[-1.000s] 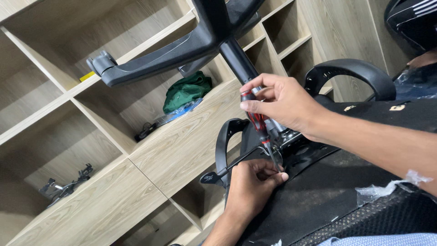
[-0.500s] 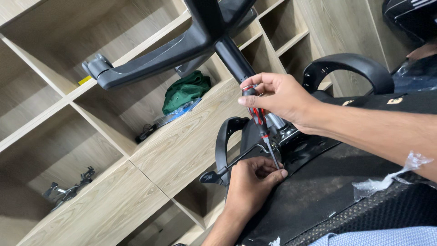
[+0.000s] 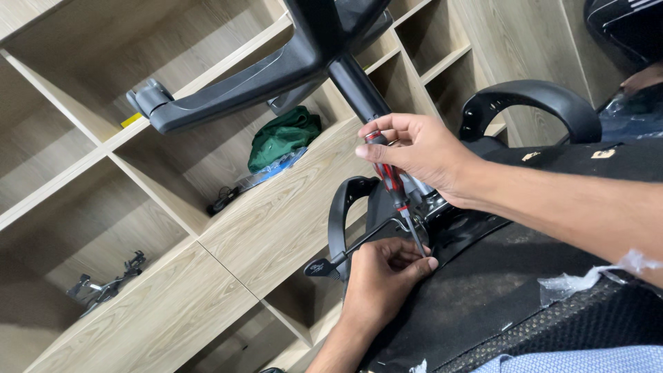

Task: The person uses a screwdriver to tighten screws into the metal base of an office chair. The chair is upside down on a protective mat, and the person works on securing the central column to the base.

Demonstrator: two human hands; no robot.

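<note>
Behind the work stands a wall of pale wooden shelving [image 3: 276,221], its compartments slanting across our view, and we take the upturned office chair [image 3: 497,276] as our landmark. Its black underside lies in front of us, the star base [image 3: 276,69] with its column reaching up and left above it, one looped armrest [image 3: 532,103] beyond it.

Our right hand [image 3: 421,148] comes in from the right, over the chair's underside, wrist bent down, thumb and fingers pinched round the red-and-black handle of a screwdriver [image 3: 397,190]. The tool stands steeply, its tip down at the metal mechanism under the seat. Our left hand [image 3: 387,273] rises from below the chair's edge, fingers curled and closed right at the screwdriver's tip (what they hold there is hidden from us). A thin black lever [image 3: 345,254] juts left from the mechanism, just beside that hand.

Against the picture from half a second ago, both hands keep the same grip and place; only the view has drifted slightly.

In a shelf compartment left of the chair lies a green cloth [image 3: 283,138].
</note>
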